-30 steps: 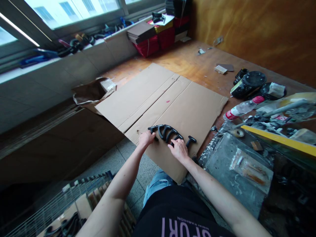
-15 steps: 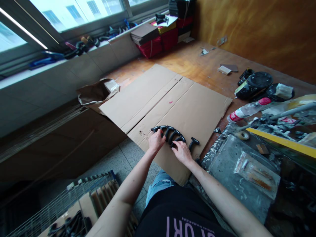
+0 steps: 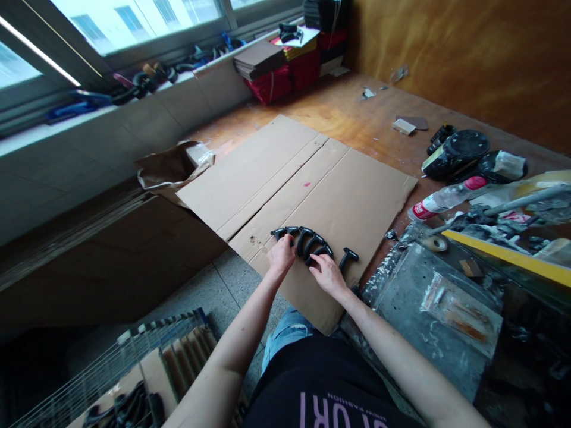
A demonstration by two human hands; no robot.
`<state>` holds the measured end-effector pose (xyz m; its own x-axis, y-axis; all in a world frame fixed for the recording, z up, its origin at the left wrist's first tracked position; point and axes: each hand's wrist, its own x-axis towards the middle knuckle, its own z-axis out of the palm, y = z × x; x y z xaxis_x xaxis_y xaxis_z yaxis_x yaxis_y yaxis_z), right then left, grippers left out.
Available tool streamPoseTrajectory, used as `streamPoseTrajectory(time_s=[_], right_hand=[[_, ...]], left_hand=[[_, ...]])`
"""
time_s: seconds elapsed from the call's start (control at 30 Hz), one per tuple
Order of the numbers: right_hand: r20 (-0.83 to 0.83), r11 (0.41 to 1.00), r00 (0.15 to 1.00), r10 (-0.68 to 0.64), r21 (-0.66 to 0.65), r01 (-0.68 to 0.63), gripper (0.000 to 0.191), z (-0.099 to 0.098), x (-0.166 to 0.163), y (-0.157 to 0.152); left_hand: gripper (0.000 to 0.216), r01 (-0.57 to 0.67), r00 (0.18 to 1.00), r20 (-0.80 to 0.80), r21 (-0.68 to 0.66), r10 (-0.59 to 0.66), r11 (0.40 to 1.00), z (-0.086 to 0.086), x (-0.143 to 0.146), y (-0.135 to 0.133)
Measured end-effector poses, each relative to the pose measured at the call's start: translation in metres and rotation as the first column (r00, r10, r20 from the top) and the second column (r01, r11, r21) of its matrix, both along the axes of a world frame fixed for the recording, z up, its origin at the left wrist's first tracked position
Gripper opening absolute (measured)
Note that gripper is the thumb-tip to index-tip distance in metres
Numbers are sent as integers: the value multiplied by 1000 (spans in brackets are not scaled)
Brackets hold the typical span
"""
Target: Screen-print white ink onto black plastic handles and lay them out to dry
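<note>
Several black T-shaped handle-like pieces [image 3: 305, 239] lie fanned in an arc on a flat cardboard sheet [image 3: 343, 196]. My left hand [image 3: 281, 255] is closed, its thumb and fingertips pinching the stem of a piece toward the arc's left end. At the right end, my right hand [image 3: 329, 274] has its thumb and fingers around the lower end of another such piece, partly hiding it. A separate black T-shaped piece [image 3: 348, 258] lies on the cardboard just to the right of that hand.
Right of the cardboard are a plastic bottle [image 3: 446, 197], a dark tub [image 3: 464, 148], a tape roll [image 3: 435, 244] and a stained grey board [image 3: 401, 291]. A paper bag [image 3: 165, 172] stands at left. A wire rack [image 3: 165, 339] with black pieces is below left.
The view has shifted very slightly. Both hands stay at the arc of black pieces, with hardly any visible movement.
</note>
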<state>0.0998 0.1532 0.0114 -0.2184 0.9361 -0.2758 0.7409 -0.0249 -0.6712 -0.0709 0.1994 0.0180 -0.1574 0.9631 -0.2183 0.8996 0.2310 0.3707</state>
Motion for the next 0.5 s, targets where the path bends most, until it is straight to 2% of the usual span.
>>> streamPoseTrajectory(time_s=[0.07,0.17,0.33,0.4,0.5], right_hand=[[0,1000,1000,-5,2,5,45,0,0,0],[-10,1000,1000,-18,-1,18,45,-1,0,0],[-64,999,997,-44,-28,43,46,-2,0,0],[-81,998,995,-53,-43,49,47,-2,-3,2],[-91,997,994,-60,-54,55,50,-2,-9,3]], left_hand=[[23,13,1000,-4,-9,-13,1000,1,1,1],[22,-39,995,91,7,38,999,-2,-5,-2],[36,-331,929,208,98,305,939,-16,-22,-14],[33,-330,922,239,79,303,941,-21,-25,-10],[30,-247,936,277,72,219,966,-24,-23,6]])
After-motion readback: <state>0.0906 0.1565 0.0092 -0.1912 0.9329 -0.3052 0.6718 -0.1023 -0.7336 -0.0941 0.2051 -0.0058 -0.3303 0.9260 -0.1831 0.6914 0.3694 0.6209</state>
